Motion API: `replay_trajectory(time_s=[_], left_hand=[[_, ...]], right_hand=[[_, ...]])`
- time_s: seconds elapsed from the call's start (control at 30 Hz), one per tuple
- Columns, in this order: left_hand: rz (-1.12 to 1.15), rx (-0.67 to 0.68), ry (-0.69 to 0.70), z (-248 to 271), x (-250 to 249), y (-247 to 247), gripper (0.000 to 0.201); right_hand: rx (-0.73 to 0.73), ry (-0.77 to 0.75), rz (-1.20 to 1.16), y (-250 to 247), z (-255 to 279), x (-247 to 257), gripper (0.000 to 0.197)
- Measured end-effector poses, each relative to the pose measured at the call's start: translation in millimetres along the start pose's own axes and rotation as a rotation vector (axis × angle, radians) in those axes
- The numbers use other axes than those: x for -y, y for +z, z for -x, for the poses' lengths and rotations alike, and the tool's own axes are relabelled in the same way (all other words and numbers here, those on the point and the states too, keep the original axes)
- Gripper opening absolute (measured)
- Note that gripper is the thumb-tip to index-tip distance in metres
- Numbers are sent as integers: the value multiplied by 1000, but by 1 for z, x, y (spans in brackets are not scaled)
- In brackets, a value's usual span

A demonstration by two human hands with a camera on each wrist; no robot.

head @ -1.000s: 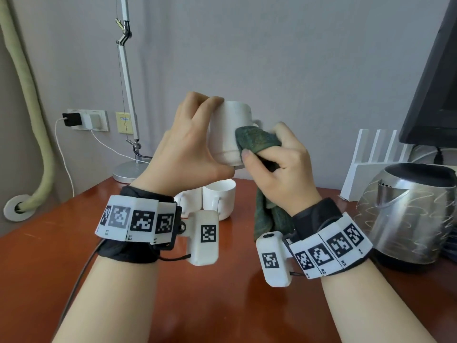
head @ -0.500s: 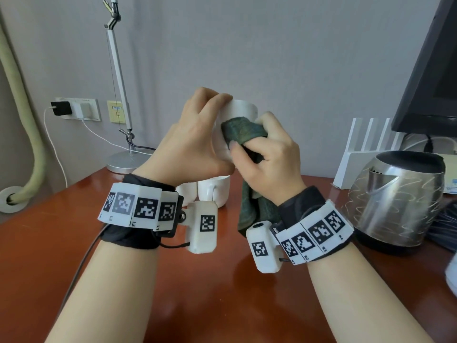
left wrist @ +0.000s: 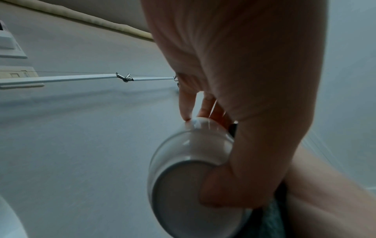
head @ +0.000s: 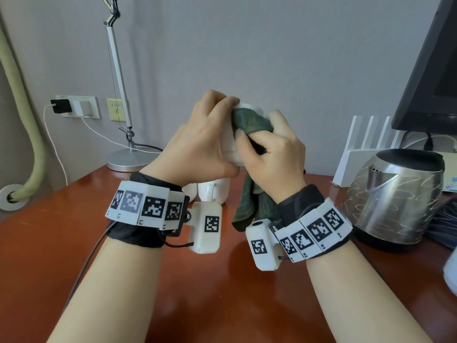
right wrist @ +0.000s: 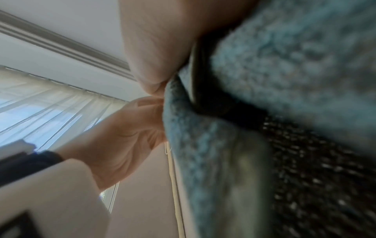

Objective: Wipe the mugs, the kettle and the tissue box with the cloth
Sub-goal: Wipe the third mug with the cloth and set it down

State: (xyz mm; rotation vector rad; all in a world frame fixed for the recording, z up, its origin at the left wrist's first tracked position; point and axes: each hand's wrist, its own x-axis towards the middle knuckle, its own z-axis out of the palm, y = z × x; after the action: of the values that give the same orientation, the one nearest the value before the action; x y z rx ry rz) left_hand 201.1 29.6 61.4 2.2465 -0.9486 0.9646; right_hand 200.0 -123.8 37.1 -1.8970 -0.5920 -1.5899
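Note:
My left hand [head: 205, 142] holds a white mug [head: 231, 149] in the air above the table, fingers and thumb wrapped round its body. The left wrist view shows the mug [left wrist: 189, 169] from below, bottom towards the camera. My right hand [head: 269, 154] grips a dark green cloth [head: 249, 120] and presses it against the mug's near side; the cloth's tail [head: 249, 204] hangs down below the hand. The cloth [right wrist: 264, 112] fills the right wrist view. Two more white mugs [head: 212, 191] stand on the table behind my left wrist. A steel kettle [head: 395, 194] stands at the right.
The red-brown wooden table [head: 49, 231] runs to a grey wall. A desk lamp's base [head: 126, 159] stands at the back left, a white rack [head: 366, 149] and a dark monitor [head: 430, 70] at the back right. A white object [head: 451, 271] shows at the right edge.
The cloth has slid across the mug from its right side to its near, upper side, and my right hand has closed in on the left hand. The view has shifted slightly right.

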Motion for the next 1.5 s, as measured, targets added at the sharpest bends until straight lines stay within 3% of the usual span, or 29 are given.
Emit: replay_trajectory(time_s=[0.2, 0.4, 0.53, 0.8, 0.97, 1.23, 1.3, 1.4, 1.5], left_hand=[[-7, 16, 21, -1, -4, 3, 99], [-23, -60, -10, -1, -1, -2, 93], [-12, -47, 35, -2, -5, 3, 90], [13, 5, 5, -1, -7, 1, 96], [38, -36, 33, -1, -5, -4, 98], [91, -181, 45, 0, 8, -4, 103], [128, -195, 26, 0, 9, -4, 99], [201, -188, 0, 2, 7, -7, 94], [262, -185, -1, 3, 7, -11, 93]], right_hand=[[-20, 202, -9, -6, -8, -12, 40], [-23, 113, -78, 0, -1, 5, 37], [-38, 67, -4, 2, 0, 9, 34], [-58, 157, -37, 3, 0, 0, 39], [-73, 242, -141, -1, -6, -5, 41], [-63, -38, -327, -10, -2, 5, 36], [-141, 19, -374, -12, -2, 4, 32], [-272, 284, -480, -15, -10, 0, 32], [-223, 589, -584, -18, -23, -1, 49]])
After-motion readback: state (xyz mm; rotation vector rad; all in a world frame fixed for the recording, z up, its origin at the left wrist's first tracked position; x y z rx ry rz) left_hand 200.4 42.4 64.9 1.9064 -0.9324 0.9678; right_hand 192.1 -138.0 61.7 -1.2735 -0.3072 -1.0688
